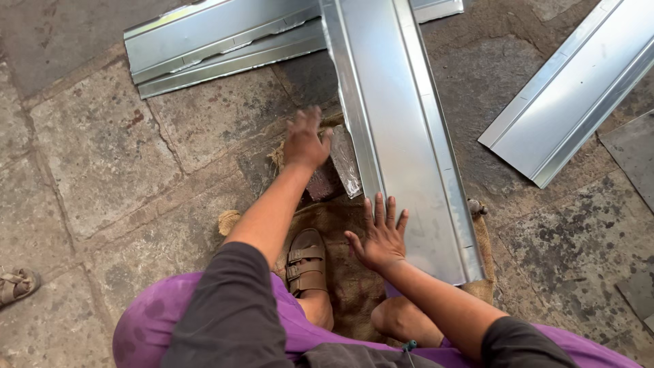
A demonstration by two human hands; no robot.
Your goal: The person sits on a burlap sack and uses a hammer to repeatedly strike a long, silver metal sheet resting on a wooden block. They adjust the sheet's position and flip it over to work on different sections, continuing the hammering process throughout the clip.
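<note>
The left hand (304, 141) lay spread on a block (335, 165) beside the long metal channel (402, 136); the right hand (379, 235), fingers apart, pressed the channel's near end over burlap (340, 218)

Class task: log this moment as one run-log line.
left hand open, reaching to block | right hand flat on metal sheet | sheet lies on burlap

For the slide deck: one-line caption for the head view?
Left hand by a dark block, right hand flat on a folded metal sheet.
</note>
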